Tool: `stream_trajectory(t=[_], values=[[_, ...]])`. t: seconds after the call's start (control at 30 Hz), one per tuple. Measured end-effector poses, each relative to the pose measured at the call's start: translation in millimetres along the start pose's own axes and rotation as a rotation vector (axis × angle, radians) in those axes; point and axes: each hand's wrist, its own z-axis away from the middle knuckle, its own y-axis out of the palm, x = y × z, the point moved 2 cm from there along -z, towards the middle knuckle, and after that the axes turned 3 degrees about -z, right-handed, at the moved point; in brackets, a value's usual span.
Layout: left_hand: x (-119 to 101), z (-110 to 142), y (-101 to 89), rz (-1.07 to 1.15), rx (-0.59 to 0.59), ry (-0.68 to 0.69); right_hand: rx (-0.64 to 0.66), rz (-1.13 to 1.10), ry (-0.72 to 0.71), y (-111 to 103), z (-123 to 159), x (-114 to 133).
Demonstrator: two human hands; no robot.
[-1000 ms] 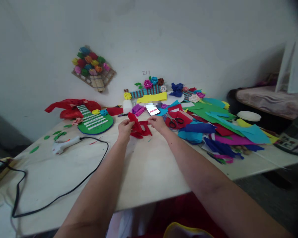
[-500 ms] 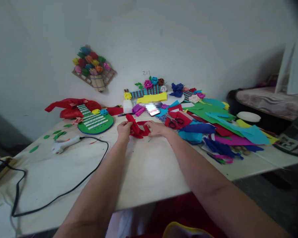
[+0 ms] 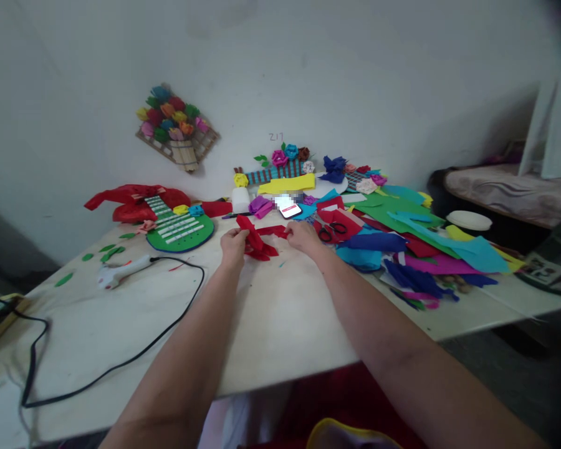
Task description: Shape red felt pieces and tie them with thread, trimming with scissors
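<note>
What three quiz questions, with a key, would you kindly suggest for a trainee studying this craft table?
1. Multiple choice: what is the left hand pinching?
A) a phone
B) red paper
C) a green leaf

2. True or false: the glue gun lies to the right of the red paper.

3. Fill in the blank: the hand nearer the scissors is the ____ hand.

Key:
1. B, red paper.
2. False; the glue gun lies to its left.
3. Right; the right hand is the nearer one, and its fingers hold the other end of the red paper.
</note>
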Motion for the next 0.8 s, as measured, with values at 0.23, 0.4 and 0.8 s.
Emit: stream_trajectory(t=[0.23, 0.4, 0.8], values=[[-2, 1, 0.5, 0.026, -0.024, -0.012, -0.158, -0.577, 0.264, 3, -10, -8], [0, 1, 3.8, 0.091, 0.020, -0.030, -0.118, -1.130, 0.393, 6, -10, 0], [0, 7, 8.5, 0.110, 0.077, -0.034, -0.007, -1.308, 0.369, 8, -1, 31]])
